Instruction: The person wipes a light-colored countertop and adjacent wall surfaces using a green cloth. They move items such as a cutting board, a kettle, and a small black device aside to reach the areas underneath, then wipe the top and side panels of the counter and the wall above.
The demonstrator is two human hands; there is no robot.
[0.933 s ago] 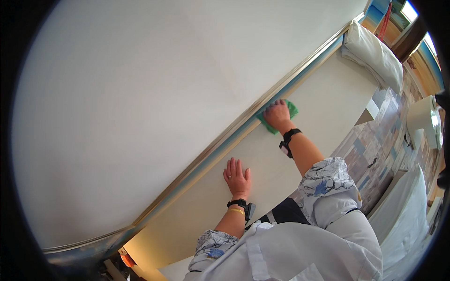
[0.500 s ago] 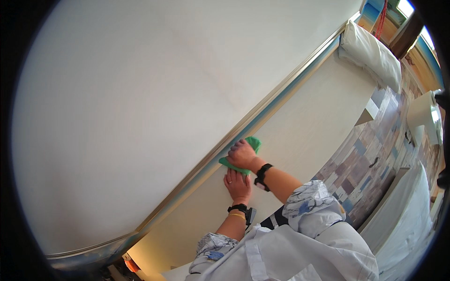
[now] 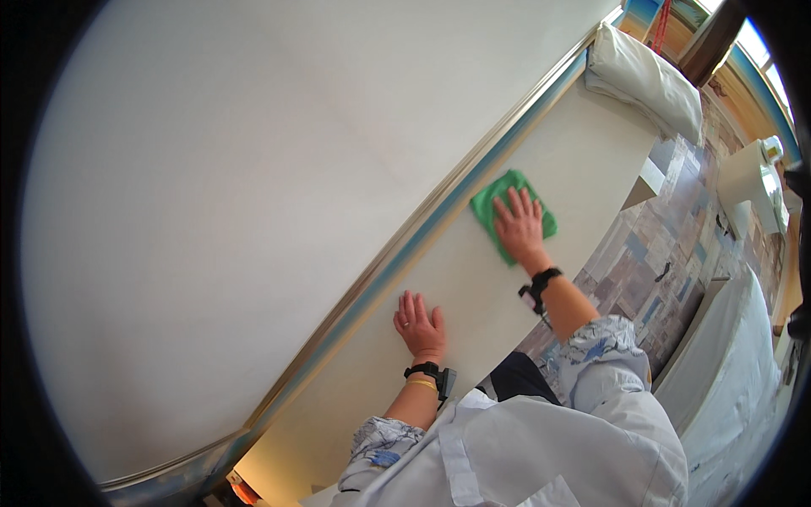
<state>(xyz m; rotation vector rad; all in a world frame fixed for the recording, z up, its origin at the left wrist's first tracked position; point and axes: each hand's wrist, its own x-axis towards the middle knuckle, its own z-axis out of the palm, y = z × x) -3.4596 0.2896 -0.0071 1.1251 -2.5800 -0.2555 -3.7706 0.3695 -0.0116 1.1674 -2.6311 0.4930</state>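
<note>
A green cloth [image 3: 486,208] lies spread out on a long pale board-like surface [image 3: 583,152]. My right hand [image 3: 520,224] rests flat on top of the cloth, fingers stretched out, covering part of it. Nearer to me, my left hand [image 3: 421,325] lies palm down on the bare surface with its fingers extended and nothing in it. Both wrists carry dark bands, and the sleeves are pushed up.
A large white wall-like panel [image 3: 253,211] with a blue and gold trim borders the board on the left. Folded white fabric [image 3: 646,76] sits at its far end. To the right are a patchwork floor [image 3: 638,262], a white container [image 3: 748,186] and a white-covered piece [image 3: 718,363].
My right hand has moved away and to the right along the board with the cloth. The cloth went from bunched to spread. My left hand now lies apart from it.
</note>
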